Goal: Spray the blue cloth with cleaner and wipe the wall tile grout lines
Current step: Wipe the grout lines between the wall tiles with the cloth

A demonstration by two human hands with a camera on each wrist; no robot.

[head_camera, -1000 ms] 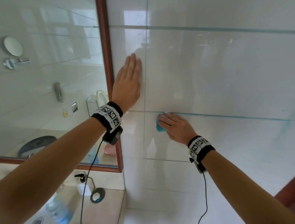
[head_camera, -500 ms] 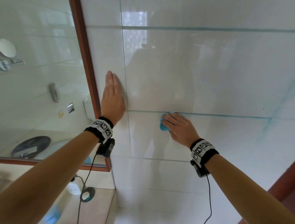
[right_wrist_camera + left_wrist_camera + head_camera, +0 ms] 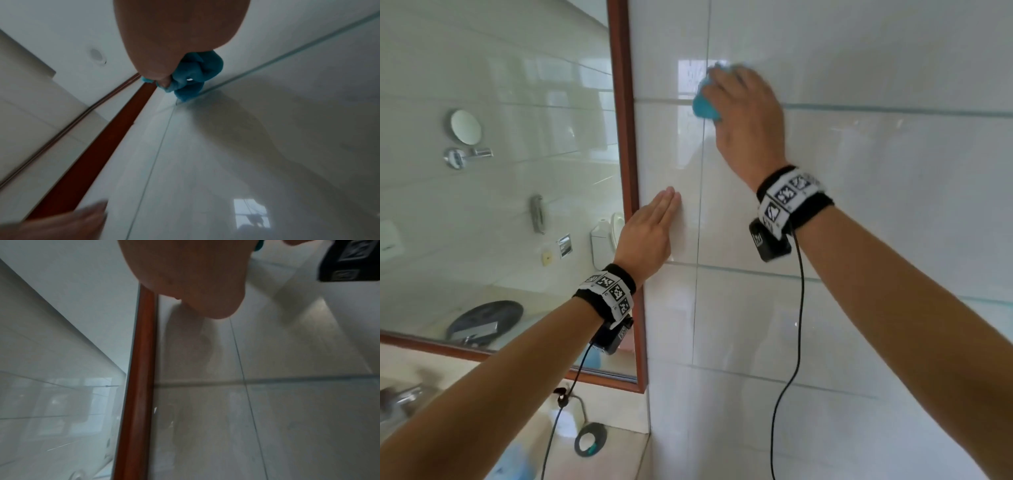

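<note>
1. Balled blue cloth point(image 3: 704, 104) gripped in right hand point(image 3: 748, 118), pressed where a vertical grout line point(image 3: 701, 192) crossed a horizontal one, right of the mirror frame point(image 3: 627, 171).
2. Left hand point(image 3: 650, 229) flat, fingers straight, against tile lower down.
3. Spraying judged done; wiping underway, lower lines probably left.

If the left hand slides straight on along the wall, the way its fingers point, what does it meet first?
Probably the right hand with the blue cloth, up and slightly right of the left hand. Between them, only bare wall tile and a horizontal grout line.
</note>
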